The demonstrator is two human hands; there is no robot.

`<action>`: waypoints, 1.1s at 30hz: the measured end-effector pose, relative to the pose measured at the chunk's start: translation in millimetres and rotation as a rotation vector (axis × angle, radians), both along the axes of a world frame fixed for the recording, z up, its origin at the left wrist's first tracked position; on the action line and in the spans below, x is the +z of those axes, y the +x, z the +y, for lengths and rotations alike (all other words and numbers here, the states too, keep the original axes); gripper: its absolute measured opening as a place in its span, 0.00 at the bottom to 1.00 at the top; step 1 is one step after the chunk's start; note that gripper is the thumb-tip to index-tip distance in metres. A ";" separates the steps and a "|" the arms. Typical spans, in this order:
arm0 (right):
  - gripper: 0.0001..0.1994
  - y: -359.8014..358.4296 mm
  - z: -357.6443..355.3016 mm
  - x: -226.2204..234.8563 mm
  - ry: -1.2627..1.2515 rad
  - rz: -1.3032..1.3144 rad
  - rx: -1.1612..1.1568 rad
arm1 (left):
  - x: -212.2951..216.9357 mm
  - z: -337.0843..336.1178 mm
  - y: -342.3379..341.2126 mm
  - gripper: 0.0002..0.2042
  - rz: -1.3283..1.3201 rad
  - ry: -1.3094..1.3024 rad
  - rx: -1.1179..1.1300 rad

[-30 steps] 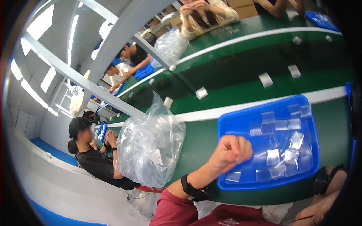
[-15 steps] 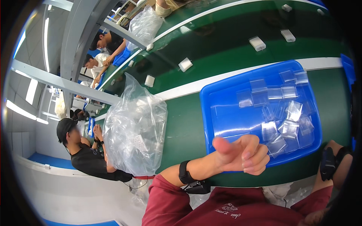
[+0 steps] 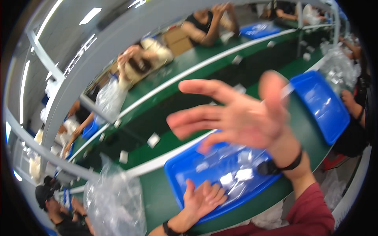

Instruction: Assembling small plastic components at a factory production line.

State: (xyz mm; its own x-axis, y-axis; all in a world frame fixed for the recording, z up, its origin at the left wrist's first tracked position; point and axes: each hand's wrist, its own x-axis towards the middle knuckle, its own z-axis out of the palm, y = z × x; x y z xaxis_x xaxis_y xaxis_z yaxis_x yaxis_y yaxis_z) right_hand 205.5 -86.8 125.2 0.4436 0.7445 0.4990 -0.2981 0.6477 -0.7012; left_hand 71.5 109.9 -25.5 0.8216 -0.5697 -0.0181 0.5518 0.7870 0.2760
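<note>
My right hand (image 3: 236, 116) is raised in front of the camera, blurred, its fingers spread wide and holding nothing. It hovers above a blue tray (image 3: 177, 177) that holds several small clear packets (image 3: 236, 177). A black band sits on that wrist above a red sleeve. My left hand (image 3: 202, 198) lies flat on the tray's near edge, fingers apart, empty, also with a black wristband. A crumpled clear plastic bag (image 3: 114, 202) full of packets stands left of the tray.
The tray rests on a green conveyor table (image 3: 157, 204) with white stripes and scattered small white packets (image 3: 152, 139). A second blue tray (image 3: 321, 104) lies to the right beside another person's arm. Other people work along the far side and at the left.
My right hand has risen from the lower right into the middle of the view and spread out. My left hand has uncurled onto the tray's edge. The view has swung.
</note>
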 end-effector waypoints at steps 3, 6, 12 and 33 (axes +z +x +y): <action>0.52 11.7 14.4 -22.4 0.215 0.476 0.264 | 59.9 -4.0 10.5 0.14 -0.731 0.612 0.182; 0.53 -9.9 24.9 -17.7 0.158 0.553 0.297 | 114.1 -24.4 -3.2 0.13 -1.579 1.340 0.733; 0.56 -21.7 40.3 -18.4 0.191 0.536 0.417 | 152.3 -34.7 2.4 0.24 -1.466 1.696 0.783; 0.55 -45.8 41.2 -16.4 0.127 0.502 0.408 | 125.9 -31.2 0.1 0.26 -1.601 1.778 0.661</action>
State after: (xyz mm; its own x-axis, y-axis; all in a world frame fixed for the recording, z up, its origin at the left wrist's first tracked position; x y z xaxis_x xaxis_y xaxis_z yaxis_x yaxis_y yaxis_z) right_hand 159.6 -45.6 108.8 0.3398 0.8510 0.4004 -0.8081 0.4820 -0.3386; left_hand 71.6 78.7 100.4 0.6702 -0.5062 0.5428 -0.7236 -0.6082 0.3262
